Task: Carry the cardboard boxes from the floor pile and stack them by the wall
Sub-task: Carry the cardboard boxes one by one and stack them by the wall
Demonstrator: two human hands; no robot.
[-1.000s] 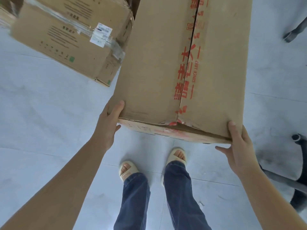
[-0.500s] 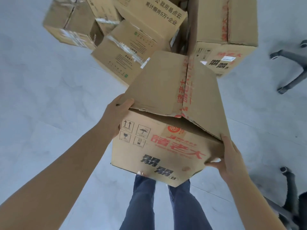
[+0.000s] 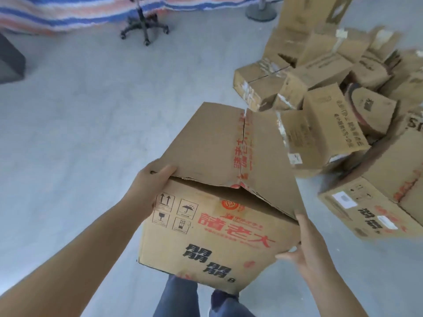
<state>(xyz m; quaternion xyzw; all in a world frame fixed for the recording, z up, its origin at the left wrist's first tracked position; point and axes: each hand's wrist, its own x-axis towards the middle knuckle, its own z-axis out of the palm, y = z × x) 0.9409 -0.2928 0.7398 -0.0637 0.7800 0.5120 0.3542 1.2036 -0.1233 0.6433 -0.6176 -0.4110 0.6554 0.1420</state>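
Rightward, box pile; beyond, office chair

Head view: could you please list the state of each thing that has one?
Carried box: lifted off the floor, tilted, top flaps shut but gaping at the near edge.
Left hand: grips the box's left corner.
Right hand: holds its right corner.
Floor pile: jumbled, boxes tilted.

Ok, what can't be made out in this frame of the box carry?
- Carried cardboard box, head view: its contents, hidden by the top flaps; its underside faces away.
- Right hand: most fingers hidden behind the box.
- Floor pile: blurred, cut off at the right edge.
- Office chair: seat cut off at the top.
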